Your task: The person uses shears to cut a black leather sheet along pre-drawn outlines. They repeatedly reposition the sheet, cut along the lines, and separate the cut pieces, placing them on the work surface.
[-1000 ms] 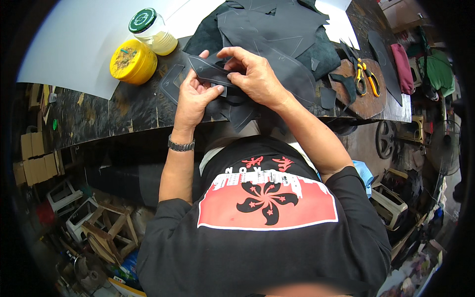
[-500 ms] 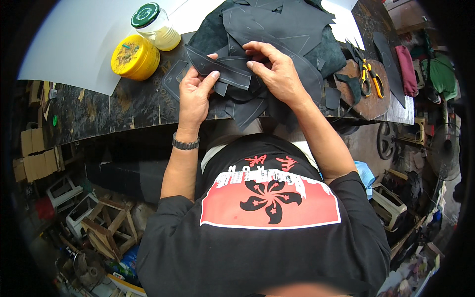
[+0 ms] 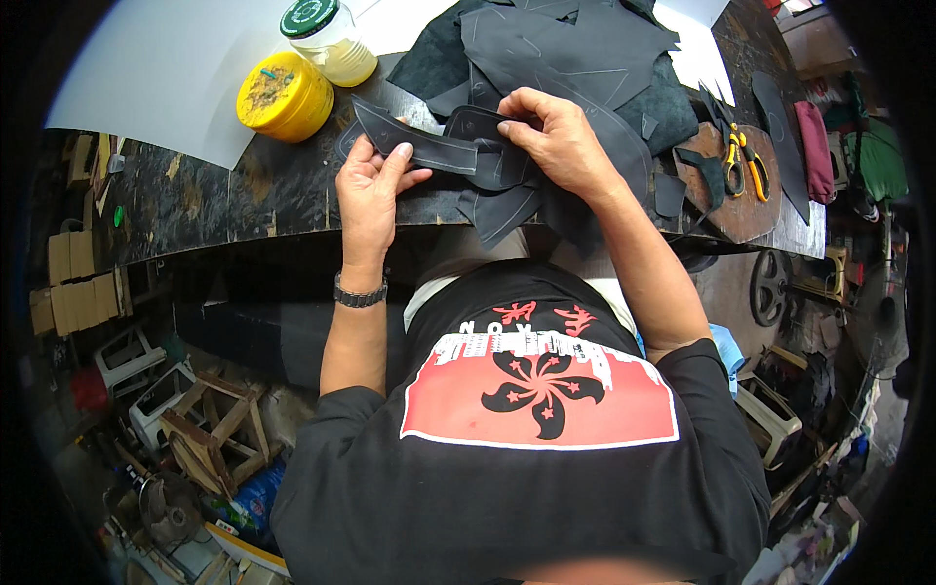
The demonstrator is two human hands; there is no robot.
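My left hand (image 3: 369, 195) pinches a long curved black leather piece (image 3: 429, 151) with pale marked lines, its pointed end up to the left. My right hand (image 3: 561, 141) has its thumb and finger closed on the edge of a second black leather piece (image 3: 475, 124), rounded at its upper left corner. The two pieces overlap between my hands. Beneath and behind lies a heap of black cut leather (image 3: 575, 49) with pale outlines, some hanging over the near table edge.
At the left stand a yellow tub (image 3: 285, 102) with a crusted lid and a glass jar (image 3: 336, 47) with a green lid. Yellow-handled scissors (image 3: 736, 166) rest on a brown board (image 3: 751, 205) at the right. White sheets (image 3: 166, 68) cover the table's far left.
My right thumb and finger have closed on the edge of the second leather piece, which now shows more. The curved piece has shifted slightly left in my left hand. The view has shifted slightly.
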